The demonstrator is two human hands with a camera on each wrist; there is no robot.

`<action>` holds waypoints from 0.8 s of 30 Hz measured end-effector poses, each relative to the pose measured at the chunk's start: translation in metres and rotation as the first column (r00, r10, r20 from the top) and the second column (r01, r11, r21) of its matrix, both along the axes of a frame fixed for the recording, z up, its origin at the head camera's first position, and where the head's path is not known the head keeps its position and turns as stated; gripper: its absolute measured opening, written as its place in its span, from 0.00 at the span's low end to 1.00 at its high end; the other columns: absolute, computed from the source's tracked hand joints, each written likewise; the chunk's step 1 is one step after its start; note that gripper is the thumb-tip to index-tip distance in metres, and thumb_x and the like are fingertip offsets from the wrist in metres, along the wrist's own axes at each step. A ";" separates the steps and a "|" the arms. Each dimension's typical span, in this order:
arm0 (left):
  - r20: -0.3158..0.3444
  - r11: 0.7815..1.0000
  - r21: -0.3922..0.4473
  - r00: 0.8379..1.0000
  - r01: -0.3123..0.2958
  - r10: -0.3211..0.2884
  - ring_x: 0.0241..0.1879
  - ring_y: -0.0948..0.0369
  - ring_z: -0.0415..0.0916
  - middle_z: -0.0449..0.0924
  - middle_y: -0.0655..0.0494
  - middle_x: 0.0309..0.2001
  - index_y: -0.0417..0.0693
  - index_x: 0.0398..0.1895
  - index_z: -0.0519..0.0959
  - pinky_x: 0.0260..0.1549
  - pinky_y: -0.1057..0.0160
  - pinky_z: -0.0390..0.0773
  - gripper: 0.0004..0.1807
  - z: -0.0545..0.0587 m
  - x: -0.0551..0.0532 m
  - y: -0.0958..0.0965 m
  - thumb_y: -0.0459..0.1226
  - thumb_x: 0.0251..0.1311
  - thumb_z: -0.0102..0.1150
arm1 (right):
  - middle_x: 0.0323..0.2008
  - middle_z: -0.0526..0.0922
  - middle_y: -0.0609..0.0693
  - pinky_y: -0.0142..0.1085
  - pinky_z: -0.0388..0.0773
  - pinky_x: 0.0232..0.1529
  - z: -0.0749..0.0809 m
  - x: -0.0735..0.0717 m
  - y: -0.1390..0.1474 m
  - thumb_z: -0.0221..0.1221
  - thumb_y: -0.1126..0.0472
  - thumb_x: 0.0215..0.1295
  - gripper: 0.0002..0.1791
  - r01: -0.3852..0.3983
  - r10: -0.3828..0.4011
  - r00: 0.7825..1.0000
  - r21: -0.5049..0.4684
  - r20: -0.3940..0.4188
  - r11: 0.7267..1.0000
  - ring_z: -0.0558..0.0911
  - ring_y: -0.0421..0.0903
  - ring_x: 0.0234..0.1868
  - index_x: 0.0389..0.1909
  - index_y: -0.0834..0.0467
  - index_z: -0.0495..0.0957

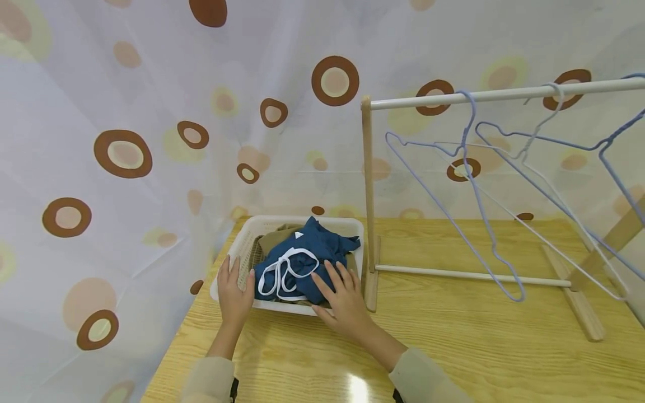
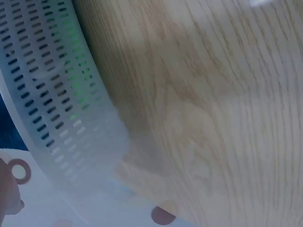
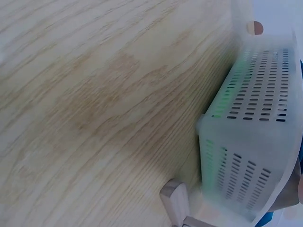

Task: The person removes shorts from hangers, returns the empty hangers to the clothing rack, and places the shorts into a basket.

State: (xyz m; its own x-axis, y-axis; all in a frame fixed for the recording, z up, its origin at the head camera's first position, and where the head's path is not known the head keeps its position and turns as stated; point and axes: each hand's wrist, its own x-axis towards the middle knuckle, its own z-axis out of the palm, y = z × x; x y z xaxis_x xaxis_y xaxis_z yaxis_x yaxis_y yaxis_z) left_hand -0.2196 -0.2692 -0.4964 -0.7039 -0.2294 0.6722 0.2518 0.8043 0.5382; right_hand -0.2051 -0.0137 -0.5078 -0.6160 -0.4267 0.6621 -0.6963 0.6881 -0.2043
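A white plastic basket [image 1: 262, 223] holds a bunched blue garment [image 1: 302, 246] with a looped white drawstring [image 1: 279, 274]. Brown-olive cloth [image 1: 274, 239] shows under and behind the blue one. At the basket's front left corner is my left hand [image 1: 235, 294], fingers straight and overlapping the rim. My right hand [image 1: 345, 299] spreads its extended fingers over the front right of the blue garment, with the thumb near the front rim. In the left wrist view, a bit of hand [image 2: 8, 191] appears beyond the slotted basket wall [image 2: 42, 85]. The right wrist view shows the basket's slotted side [image 3: 255, 90].
Right of the basket stands a wooden rack, its post [image 1: 369, 184] close beside the basket. Blue and white hangers [image 1: 466, 168] hang from its white rail [image 1: 504, 94]. A wooden table [image 1: 453, 336] lies beneath; a dotted curtain [image 1: 166, 184] hangs behind and left.
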 end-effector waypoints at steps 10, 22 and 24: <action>-0.156 0.965 -0.140 0.957 0.222 -0.243 0.61 0.36 0.60 0.63 0.30 0.61 0.31 0.57 0.71 0.54 0.36 0.64 0.26 0.012 0.003 0.050 0.39 0.60 0.57 | 0.66 0.63 0.64 0.65 0.55 0.58 -0.007 0.007 0.027 0.29 0.31 0.67 0.39 0.068 -0.067 0.997 -0.018 0.047 0.998 0.60 0.65 0.65 0.63 0.54 0.68; -0.139 0.899 -0.267 0.910 0.346 -0.391 0.60 0.35 0.61 0.65 0.29 0.60 0.32 0.56 0.72 0.54 0.31 0.61 0.33 0.013 0.015 0.097 0.54 0.68 0.39 | 0.66 0.61 0.63 0.65 0.51 0.57 -0.018 0.011 0.067 0.37 0.30 0.64 0.39 0.120 -0.116 0.987 -0.028 0.111 0.992 0.54 0.62 0.67 0.63 0.55 0.67; -0.122 0.893 -0.281 0.910 0.351 -0.396 0.61 0.35 0.60 0.65 0.29 0.60 0.32 0.56 0.72 0.53 0.31 0.61 0.33 0.011 0.017 0.102 0.55 0.68 0.38 | 0.66 0.60 0.64 0.66 0.50 0.57 -0.021 0.012 0.074 0.41 0.32 0.64 0.38 0.128 -0.124 0.986 -0.023 0.115 0.992 0.53 0.63 0.67 0.63 0.56 0.67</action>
